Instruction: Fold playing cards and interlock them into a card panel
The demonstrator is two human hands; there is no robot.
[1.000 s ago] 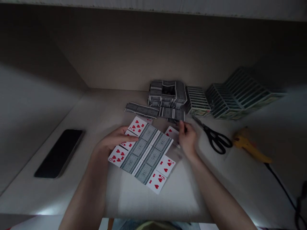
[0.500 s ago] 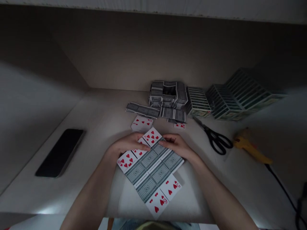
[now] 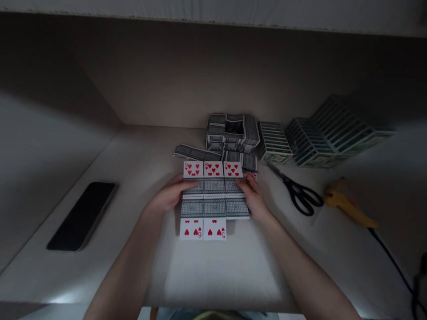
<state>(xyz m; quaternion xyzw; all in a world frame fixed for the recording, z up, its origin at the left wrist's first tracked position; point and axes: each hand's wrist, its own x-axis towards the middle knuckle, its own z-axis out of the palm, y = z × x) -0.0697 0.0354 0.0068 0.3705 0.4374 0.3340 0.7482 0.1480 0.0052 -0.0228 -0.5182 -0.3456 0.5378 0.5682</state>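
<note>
The fingers [image 3: 191,183] of the left hand [image 3: 171,194] are closed on the left side of a flat panel of white, red-printed and grey-patterned paper playing cards [image 3: 214,207], thumb on top; those of the right hand [image 3: 254,198] grip its right side the same way, thumb over a grey back. The panel lies squared to the bench [image 3: 220,275], between its front and rear edges; whether it touches the surface cannot be told. Nine, eight and seven of hearts line its far side, then two rows of three grey backs, with six and five of hearts under the left and middle columns. Just beyond are two narrow grey-patterned card strips, a left one [image 3: 196,152] and a right one [image 3: 240,158], and behind them, near the bench's rear edge, a grey-patterned box of folded cards [image 3: 251,133] with a squarish opening. Right of that box stand a small green-and-white slatted card block [image 3: 275,141] and a larger stepped one [image 3: 336,133]. Black-handled metal scissors [image 3: 298,192] and a yellow glue gun [image 3: 350,208] with a black cord lie towards the bench's right edge; a black rectangular phone [image 3: 82,216] lies near its left edge.
</note>
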